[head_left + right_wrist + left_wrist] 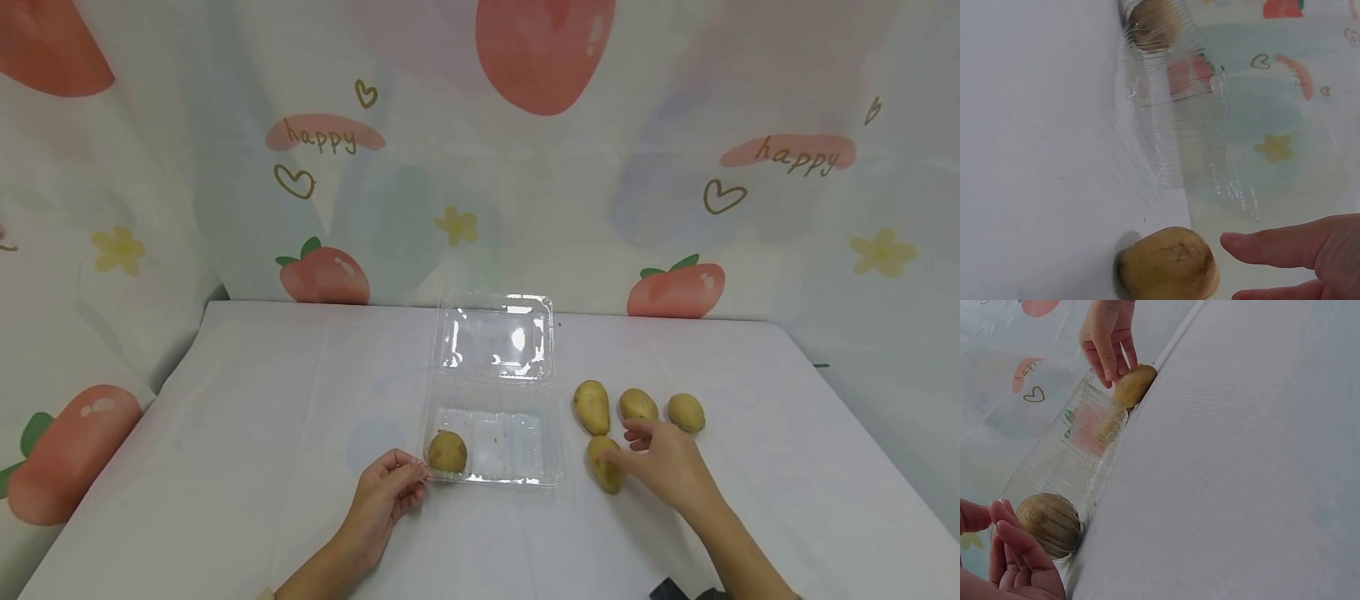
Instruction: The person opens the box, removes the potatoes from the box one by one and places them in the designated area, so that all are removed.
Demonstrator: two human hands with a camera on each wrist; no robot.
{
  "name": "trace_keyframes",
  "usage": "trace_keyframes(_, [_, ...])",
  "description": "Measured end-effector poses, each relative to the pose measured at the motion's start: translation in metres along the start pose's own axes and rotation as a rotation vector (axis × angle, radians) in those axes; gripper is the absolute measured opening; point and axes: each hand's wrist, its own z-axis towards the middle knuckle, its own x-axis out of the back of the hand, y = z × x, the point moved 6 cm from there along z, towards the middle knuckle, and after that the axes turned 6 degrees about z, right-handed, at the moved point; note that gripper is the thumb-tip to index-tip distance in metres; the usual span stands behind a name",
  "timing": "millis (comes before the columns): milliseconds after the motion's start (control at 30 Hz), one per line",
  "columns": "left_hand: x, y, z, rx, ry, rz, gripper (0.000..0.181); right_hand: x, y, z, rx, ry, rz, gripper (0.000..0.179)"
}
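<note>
A clear plastic clamshell box (495,479) lies with its lid (495,342) folded back, away from me. One round potato (447,452) sits in the near left corner of its base. At that corner my left hand (386,496) pinches the rim between thumb and fingers; the left wrist view shows this hand (1019,553) beside the potato (1050,525). My right hand (667,462) hovers over the nearest loose potato (603,467), right of the box. In the right wrist view the thumb (1272,245) stands apart from a potato (1169,265), with a gap between.
Behind the right hand lie more loose potatoes: a long one (592,407), a partly covered one (637,403) and a round one (686,412). A white cloth covers the table (285,417). A printed curtain (525,192) hangs along the back.
</note>
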Motion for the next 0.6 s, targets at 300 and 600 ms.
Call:
trace_keyframes(300, [0.001, -0.003, 0.001, 0.010, -0.006, -0.010, 0.007, -0.007, -0.021, 0.009, 0.071, 0.008, 0.079, 0.046])
trace_keyframes(600, [0.000, -0.001, 0.002, 0.000, -0.017, -0.001, 0.007, -0.017, -0.046, 0.011, 0.114, 0.023, 0.145, 0.038])
